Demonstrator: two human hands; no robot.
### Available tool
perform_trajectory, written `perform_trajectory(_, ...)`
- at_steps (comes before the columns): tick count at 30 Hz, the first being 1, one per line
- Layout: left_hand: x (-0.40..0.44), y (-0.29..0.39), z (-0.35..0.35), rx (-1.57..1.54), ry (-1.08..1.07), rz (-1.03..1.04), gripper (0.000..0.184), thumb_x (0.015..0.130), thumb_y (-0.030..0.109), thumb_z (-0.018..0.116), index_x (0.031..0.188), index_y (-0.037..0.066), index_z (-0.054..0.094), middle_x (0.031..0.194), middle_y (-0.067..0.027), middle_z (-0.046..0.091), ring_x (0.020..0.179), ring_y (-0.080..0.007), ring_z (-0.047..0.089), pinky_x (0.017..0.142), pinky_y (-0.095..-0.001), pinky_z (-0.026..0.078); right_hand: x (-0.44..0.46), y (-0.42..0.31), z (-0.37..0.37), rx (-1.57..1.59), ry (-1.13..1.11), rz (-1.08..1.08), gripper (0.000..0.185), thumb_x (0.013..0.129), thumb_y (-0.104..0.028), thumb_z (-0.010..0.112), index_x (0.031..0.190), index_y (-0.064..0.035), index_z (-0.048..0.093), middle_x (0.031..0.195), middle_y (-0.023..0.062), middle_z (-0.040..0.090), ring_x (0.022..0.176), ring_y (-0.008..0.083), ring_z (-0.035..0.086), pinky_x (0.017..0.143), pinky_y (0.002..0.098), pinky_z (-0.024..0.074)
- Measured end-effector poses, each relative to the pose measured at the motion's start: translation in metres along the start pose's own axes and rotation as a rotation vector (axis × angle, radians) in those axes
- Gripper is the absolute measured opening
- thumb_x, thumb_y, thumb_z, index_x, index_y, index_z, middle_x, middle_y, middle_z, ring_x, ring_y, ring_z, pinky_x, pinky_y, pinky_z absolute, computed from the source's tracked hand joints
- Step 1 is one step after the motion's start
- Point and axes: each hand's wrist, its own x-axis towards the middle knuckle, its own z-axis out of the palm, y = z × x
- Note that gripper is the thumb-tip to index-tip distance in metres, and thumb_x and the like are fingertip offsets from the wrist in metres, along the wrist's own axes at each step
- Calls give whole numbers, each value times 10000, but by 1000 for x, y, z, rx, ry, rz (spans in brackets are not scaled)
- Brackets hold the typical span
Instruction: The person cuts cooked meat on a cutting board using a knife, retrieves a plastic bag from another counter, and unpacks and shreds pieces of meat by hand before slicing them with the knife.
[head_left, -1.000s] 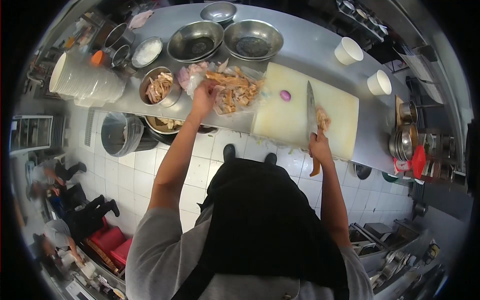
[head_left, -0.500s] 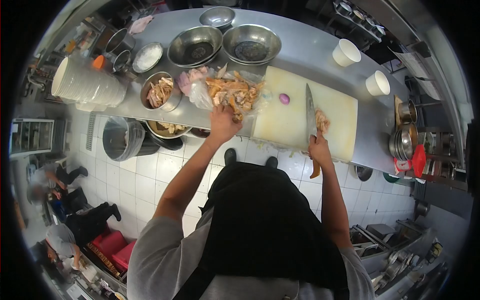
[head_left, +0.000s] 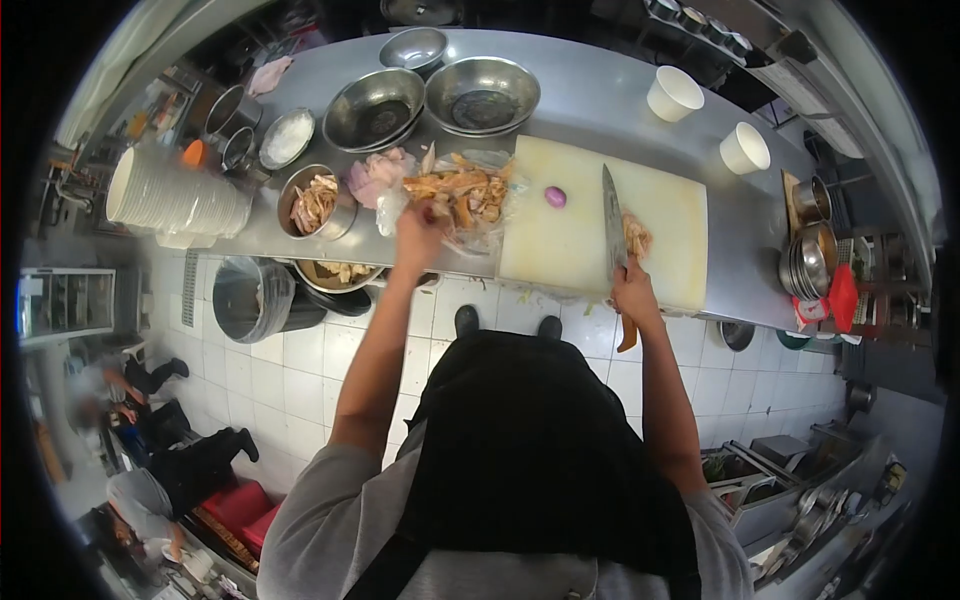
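My right hand (head_left: 632, 287) is closed round the handle of a large knife (head_left: 613, 215), whose blade lies over the white cutting board (head_left: 570, 245). Chopped meat (head_left: 636, 236) sits just right of the blade, and a small purple onion (head_left: 555, 197) is to its left. At the near-left edge of the meat pile (head_left: 470, 192) on a plastic bag is my left hand (head_left: 420, 230); its fingers are bent, and what they touch is too small and blurred to make out. Pale pink meat (head_left: 380, 175) lies beyond that hand.
A metal pot (head_left: 335, 215) of meat strips stands left of the pile. Metal bowls (head_left: 483, 95) are behind it, white tubs (head_left: 676, 94) at the back right. Stacked containers (head_left: 180, 195) stand at the left, a lined bin (head_left: 255, 300) below. A co-worker (head_left: 140, 500) is lower left.
My left hand moved from the pale meat to the pile's near edge, then back left and slightly up. My right hand keeps hold of the knife. The whole view has shifted a little.
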Motion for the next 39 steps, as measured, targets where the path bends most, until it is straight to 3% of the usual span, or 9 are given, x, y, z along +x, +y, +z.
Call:
perform_trajectory(4, 4, 20, -17, -496, -99, -56, 259, 800, 26, 697, 1035, 36, 588, 773, -40, 636, 638, -95, 572, 499, -237, 436, 1, 0, 2, 62, 14, 29, 218, 933, -181, 442, 1023, 17, 431, 602, 202, 578, 444, 303, 587, 407, 410, 472)
perform_trajectory(6, -6, 57, 4, -640, -160, -51, 280, 822, 11, 685, 1075, 49, 569, 793, -28, 637, 646, -76, 571, 494, -212, 429, -5, -6, -6, -88, 34, -18, 257, 923, -188, 448, 1049, 36, 457, 682, 263, 615, 559, 400, 622, 509, 490, 498)
perform_trajectory(7, -10, 72, 21, -650, -260, -64, 317, 814, 18, 699, 1092, 45, 549, 795, -45, 632, 630, -87, 572, 478, -220, 436, 8, 23, -2, -204, 77, -100, 283, 910, -190, 456, 1069, 43, 478, 763, 304, 626, 700, 477, 617, 661, 554, 493)
perform_trajectory(12, -27, 116, 133, -808, -553, -58, 295, 813, 0, 681, 1073, 38, 545, 786, -77, 627, 608, -91, 569, 449, -241, 463, -4, 14, -13, -370, 233, -130, 287, 913, -195, 460, 1102, 20, 483, 771, 298, 624, 727, 476, 615, 695, 557, 480)
perform_trajectory(17, -40, 133, 173, -488, -527, -10, 177, 843, 10, 641, 1006, 9, 572, 794, -84, 607, 631, -152, 593, 527, -290, 517, -16, -12, -14, -447, 142, -31, 326, 902, -199, 478, 1121, 43, 456, 823, 310, 631, 818, 482, 616, 760, 564, 478)
perform_trajectory(19, -41, 129, 168, -80, -302, 523, 164, 831, 15, 626, 994, 3, 605, 860, -124, 591, 726, -266, 612, 669, -357, 521, -12, -5, -7, -436, 114, -32, 326, 901, -200, 481, 1111, 49, 458, 817, 313, 628, 820, 484, 617, 764, 559, 483)
perform_trajectory(22, -42, 127, 150, -198, -404, 537, 187, 814, 7, 621, 1001, 5, 629, 934, -144, 566, 831, -340, 589, 771, -392, 489, -8, -16, -12, -459, 62, 0, 349, 902, -211, 479, 1125, 56, 461, 878, 315, 628, 865, 482, 618, 800, 546, 486)
perform_trajectory(30, -39, 126, 176, -233, -386, 696, 142, 830, 8, 613, 968, 22, 643, 946, -118, 571, 844, -308, 600, 741, -389, 496, -25, -69, -38, -557, -88, 141, 366, 904, -212, 465, 1162, 47, 463, 995, 306, 632, 959, 465, 615, 876, 520, 474)
perform_trajectory(39, -38, 125, 180, -247, -365, 684, 79, 842, 33, 608, 916, 36, 634, 926, -104, 585, 810, -296, 616, 706, -382, 506, 11, -34, -11, -515, 74, 58, 323, 900, -194, 459, 1121, 42, 450, 949, 315, 637, 909, 472, 626, 828, 540, 488)
